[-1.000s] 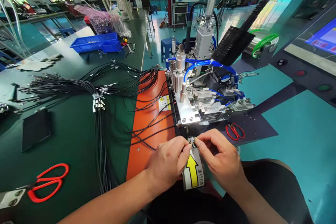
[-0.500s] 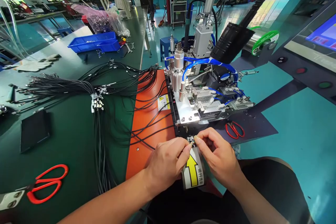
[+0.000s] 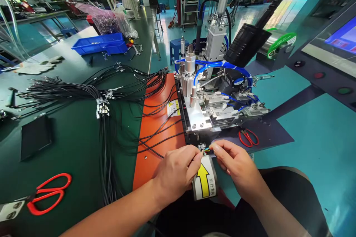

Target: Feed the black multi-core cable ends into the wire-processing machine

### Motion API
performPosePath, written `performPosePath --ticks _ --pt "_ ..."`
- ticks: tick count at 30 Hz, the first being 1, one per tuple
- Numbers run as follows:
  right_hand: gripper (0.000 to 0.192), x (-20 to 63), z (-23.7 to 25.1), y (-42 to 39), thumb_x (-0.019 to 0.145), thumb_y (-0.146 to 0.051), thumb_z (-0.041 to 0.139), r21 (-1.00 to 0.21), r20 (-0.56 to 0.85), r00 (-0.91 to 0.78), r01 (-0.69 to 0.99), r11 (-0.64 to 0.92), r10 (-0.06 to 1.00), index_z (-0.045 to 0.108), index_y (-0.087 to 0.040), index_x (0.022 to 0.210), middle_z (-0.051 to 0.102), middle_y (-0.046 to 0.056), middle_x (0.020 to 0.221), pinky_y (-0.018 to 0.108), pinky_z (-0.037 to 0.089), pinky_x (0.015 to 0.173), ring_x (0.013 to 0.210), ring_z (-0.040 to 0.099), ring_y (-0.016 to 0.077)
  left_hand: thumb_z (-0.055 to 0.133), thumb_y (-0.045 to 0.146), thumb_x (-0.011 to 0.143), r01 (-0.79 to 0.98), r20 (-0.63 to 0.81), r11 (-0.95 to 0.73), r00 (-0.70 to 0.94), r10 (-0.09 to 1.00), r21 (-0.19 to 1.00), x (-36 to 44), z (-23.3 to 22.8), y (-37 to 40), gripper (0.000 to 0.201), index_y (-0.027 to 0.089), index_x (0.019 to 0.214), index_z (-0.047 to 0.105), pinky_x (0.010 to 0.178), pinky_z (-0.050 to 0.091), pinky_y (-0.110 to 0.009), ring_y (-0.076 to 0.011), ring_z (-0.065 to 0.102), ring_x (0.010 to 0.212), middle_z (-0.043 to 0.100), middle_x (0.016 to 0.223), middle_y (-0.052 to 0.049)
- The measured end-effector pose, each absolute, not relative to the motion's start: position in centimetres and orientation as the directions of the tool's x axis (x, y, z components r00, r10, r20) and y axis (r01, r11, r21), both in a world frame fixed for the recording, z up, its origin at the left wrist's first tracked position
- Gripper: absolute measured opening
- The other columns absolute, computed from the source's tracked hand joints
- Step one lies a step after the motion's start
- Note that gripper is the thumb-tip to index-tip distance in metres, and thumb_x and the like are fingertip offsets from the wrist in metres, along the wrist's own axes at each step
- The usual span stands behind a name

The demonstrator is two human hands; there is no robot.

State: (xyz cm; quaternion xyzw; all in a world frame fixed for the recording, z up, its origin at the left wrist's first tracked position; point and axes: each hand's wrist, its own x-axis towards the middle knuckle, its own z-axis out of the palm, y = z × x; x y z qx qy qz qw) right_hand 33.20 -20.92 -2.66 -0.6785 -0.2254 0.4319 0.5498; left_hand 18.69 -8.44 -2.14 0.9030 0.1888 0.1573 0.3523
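Thin coloured wires (image 3: 206,150), some yellow and blue-green, stretch between my hands at the front of the machine. My left hand (image 3: 180,166) is closed in a pinch at their left end, where the fingers hide most of what they grip. My right hand (image 3: 235,163) pinches the wires' other end between thumb and fingertips, its remaining fingers curled. Just below the wires is a metal cylinder with a white label (image 3: 205,181) bearing a yellow arrow. Behind my hands stands the metal machine (image 3: 200,114) with blue air hoses. Black cables (image 3: 160,133) run across the orange plate to its left side.
Red-handled scissors (image 3: 50,194) lie at the near left, and red-handled snips (image 3: 248,137) at right. A bundle of black cables (image 3: 107,148) crosses the green bench. A blue tray (image 3: 101,44) sits farther back. A control panel (image 3: 330,77) and a solder spool (image 3: 280,42) flank the right.
My right hand has moved slightly right, away from my left, and more of the coloured wires shows between them. My left hand stays put. A person in the background is no longer visible.
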Motion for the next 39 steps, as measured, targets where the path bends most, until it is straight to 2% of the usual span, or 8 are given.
performPosePath --ticks 6,11,19,23,28,32,39 --pt "0.036 33.0 -2.3 -20.4 0.09 -0.052 0.062 -0.93 -0.356 0.476 -0.262 -0.257 0.804 0.058 -0.018 0.079 0.035 -0.005 0.064 0.023 0.023 0.05 0.058 0.026 0.0087 0.045 0.03 0.1 0.236 0.14 -0.679 0.882 0.449 0.695 18.7 -2.2 -8.4 0.024 0.018 0.085 0.06 0.062 0.039 -0.024 -0.0113 0.055 0.066 0.06 0.075 0.0" --pt "0.036 32.9 -2.4 -20.1 0.089 -0.051 0.064 -0.937 -0.343 0.483 -0.236 -0.258 0.806 0.061 -0.016 0.08 0.038 -0.005 0.062 0.023 0.023 0.049 0.057 0.027 0.0086 0.046 0.03 0.1 0.239 0.143 -0.682 0.88 0.453 0.691 18.7 -2.1 -8.4 0.023 0.019 0.085 0.059 0.061 0.039 -0.024 -0.0112 0.054 0.065 0.06 0.074 0.001" --pt "0.037 32.6 -2.4 -20.0 0.087 -0.052 0.064 -0.935 -0.351 0.497 -0.236 -0.266 0.794 0.063 -0.016 0.081 0.051 -0.001 0.068 0.023 0.033 0.051 0.059 0.04 0.0105 0.046 0.031 0.1 0.259 0.135 -0.689 0.876 0.463 0.677 18.8 -2.0 -8.6 0.024 0.018 0.086 0.06 0.064 0.041 -0.026 -0.0127 0.056 0.068 0.061 0.076 -0.001" --pt "0.036 32.9 -2.5 -19.9 0.089 -0.052 0.063 -0.935 -0.349 0.489 -0.242 -0.261 0.799 0.063 -0.016 0.084 0.054 0.0 0.071 0.022 0.037 0.055 0.063 0.044 0.0105 0.046 0.028 0.1 0.263 0.156 -0.729 0.878 0.452 0.633 18.6 -1.3 -8.5 0.021 0.018 0.097 0.064 0.069 0.043 -0.028 -0.0155 0.057 0.076 0.061 0.084 -0.003" --pt "0.038 33.3 -3.1 -19.8 0.091 -0.053 0.059 -0.946 -0.322 0.522 -0.141 -0.293 0.79 0.064 -0.016 0.085 0.057 0.001 0.075 0.023 0.04 0.059 0.067 0.048 0.0128 0.047 0.02 0.099 0.188 0.217 -0.729 0.88 0.423 0.658 17.9 -1.1 -8.0 0.024 0.02 0.117 0.062 0.076 0.046 -0.028 -0.016 0.056 0.086 0.059 0.097 -0.005" --pt "0.039 33.4 -3.8 -19.6 0.091 -0.055 0.057 -0.949 -0.294 0.555 -0.074 -0.307 0.778 0.064 -0.017 0.085 0.057 0.002 0.076 0.025 0.041 0.06 0.069 0.048 0.0142 0.048 0.017 0.098 0.185 0.223 -0.733 0.879 0.421 0.654 17.9 -1.6 -7.8 0.023 0.021 0.113 0.066 0.071 0.046 -0.027 -0.0157 0.054 0.083 0.056 0.091 -0.005" --pt "0.038 33.5 -4.5 -19.3 0.091 -0.055 0.057 -0.951 -0.279 0.584 -0.057 -0.304 0.762 0.063 -0.017 0.087 0.057 0.002 0.075 0.026 0.041 0.059 0.067 0.048 0.0144 0.047 0.015 0.098 0.185 0.222 -0.726 0.877 0.426 0.662 18.4 -2.3 -7.5 0.025 0.02 0.115 0.065 0.073 0.047 -0.027 -0.016 0.054 0.084 0.055 0.09 -0.005"
